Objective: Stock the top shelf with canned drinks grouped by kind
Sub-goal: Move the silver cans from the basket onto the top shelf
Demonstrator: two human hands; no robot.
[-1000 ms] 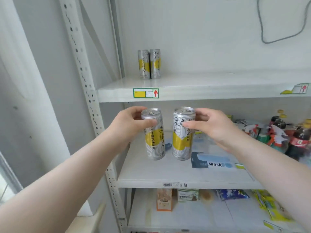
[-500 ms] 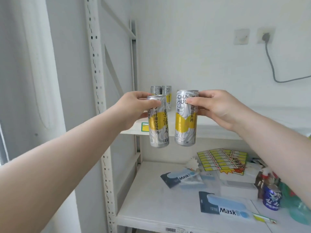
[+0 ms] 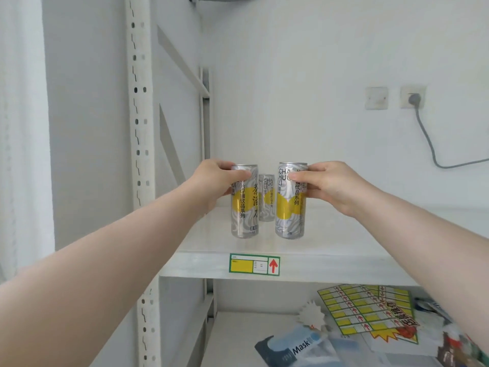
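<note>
White wall behind, white metal rack in front, perforated upright (image 3: pixel 139 128) at left. Top shelf (image 3: pixel 344 234) is seen from slightly above, with a green-framed price label (image 3: pixel 254 264) with a red arrow fixed to its front edge.

Two silver-and-yellow cans are held upright near the shelf's front left, side by side with a small gap between them. Left can (image 3: pixel 244 207) is gripped near its top by the left hand (image 3: pixel 214 181), fingers wrapped round it. Right can (image 3: pixel 289 215) is gripped near its top by the right hand (image 3: pixel 328 184), thumb across the front. Whether the can bases are touching the shelf cannot be told.

A third can of the same kind, the back can (image 3: pixel 266 200), is seen through the gap, standing further back on the shelf.

Wall socket (image 3: pixel 412 96) with grey cable (image 3: pixel 428 144) is mounted at right. Lower shelf (image 3: pixel 238 335) is loaded with a mask pack (image 3: pixel 293 348) and a sheet of price labels (image 3: pixel 365 308).
</note>
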